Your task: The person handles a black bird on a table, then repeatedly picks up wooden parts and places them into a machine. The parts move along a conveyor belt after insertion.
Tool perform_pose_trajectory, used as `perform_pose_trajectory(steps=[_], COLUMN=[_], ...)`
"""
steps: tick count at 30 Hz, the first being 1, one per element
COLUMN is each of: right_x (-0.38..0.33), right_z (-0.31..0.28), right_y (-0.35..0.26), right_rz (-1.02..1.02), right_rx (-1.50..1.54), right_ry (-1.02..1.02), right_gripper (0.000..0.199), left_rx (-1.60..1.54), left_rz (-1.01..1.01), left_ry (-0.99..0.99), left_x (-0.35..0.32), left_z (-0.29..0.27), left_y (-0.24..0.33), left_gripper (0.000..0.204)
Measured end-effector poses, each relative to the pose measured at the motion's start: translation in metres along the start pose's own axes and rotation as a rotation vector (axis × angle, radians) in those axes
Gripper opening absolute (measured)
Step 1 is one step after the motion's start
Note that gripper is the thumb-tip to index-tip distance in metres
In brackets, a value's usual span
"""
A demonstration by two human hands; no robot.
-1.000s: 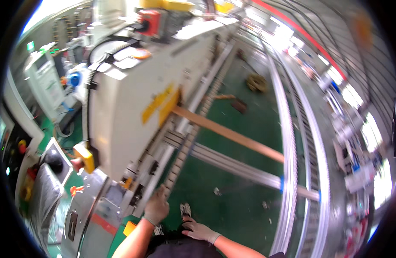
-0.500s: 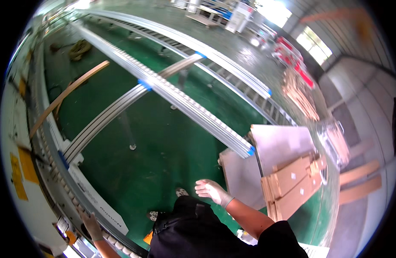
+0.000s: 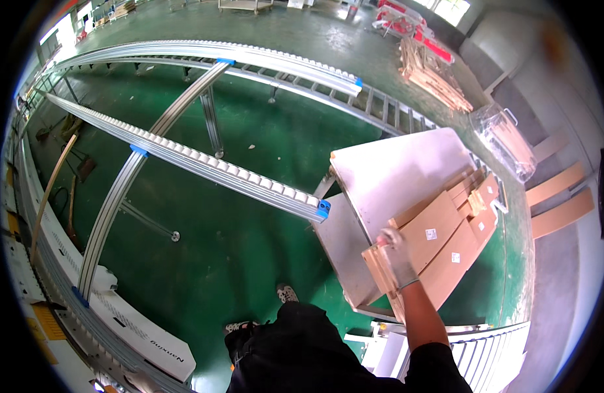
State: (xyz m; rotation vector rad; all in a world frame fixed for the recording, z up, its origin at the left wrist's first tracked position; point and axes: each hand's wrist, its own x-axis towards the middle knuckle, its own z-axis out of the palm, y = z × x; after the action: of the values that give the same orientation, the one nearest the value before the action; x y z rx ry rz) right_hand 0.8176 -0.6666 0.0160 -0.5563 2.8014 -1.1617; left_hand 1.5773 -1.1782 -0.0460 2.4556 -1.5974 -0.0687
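My right hand (image 3: 396,252), in a light glove, reaches out over the near end of a stack of tan wooden boards (image 3: 449,245). Its fingers curl over the end of the top board. The boards lie slanted across the right part of a white table top (image 3: 394,167), and small white labels show on two of them. My left hand is out of view. My dark trousers and shoes (image 3: 285,293) show at the bottom, on the green floor.
A straight roller conveyor rail (image 3: 204,167) ends at a blue cap just left of the table. A curved roller conveyor (image 3: 249,56) runs behind it. Loose wood pieces (image 3: 433,72) and a clear plastic bin (image 3: 505,141) lie at the far right. White machine housing (image 3: 138,337) sits lower left.
The view has swung right, from the machine and conveyor to the white table. My right hand moved from hanging free onto the board stack. My left hand dropped out of view.
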Motion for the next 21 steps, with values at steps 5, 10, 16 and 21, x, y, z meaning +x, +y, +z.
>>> perform_pose_trajectory(steps=[5, 10, 16, 21], right_x=[0.014, 0.026, 0.047, 0.073], right_z=[-0.042, -0.04, -0.054, -0.055], right_y=[0.039, 0.055, 0.07, 0.072], right_rz=[-0.128, -0.395, -0.357, -0.328], right_rx=[-0.507, -0.577, -0.564, -0.605], right_ry=[-0.008, -0.143, -0.325, -0.552], right_gripper=[0.064, 0.063, 0.054, 0.056], left_rx=[0.511, -0.63, -0.572, -0.518], left_rz=[0.132, 0.44, 0.991, 1.076], left_ry=[-0.065, -0.661, -1.433, -1.78], left_x=[-0.111, -0.257, -0.421, -0.488], left_z=[-0.001, 0.112, 0.048, 0.037], left_y=[0.041, 0.122, 0.357, 0.432], left_gripper=[0.055, 0.039, 0.039, 0.042])
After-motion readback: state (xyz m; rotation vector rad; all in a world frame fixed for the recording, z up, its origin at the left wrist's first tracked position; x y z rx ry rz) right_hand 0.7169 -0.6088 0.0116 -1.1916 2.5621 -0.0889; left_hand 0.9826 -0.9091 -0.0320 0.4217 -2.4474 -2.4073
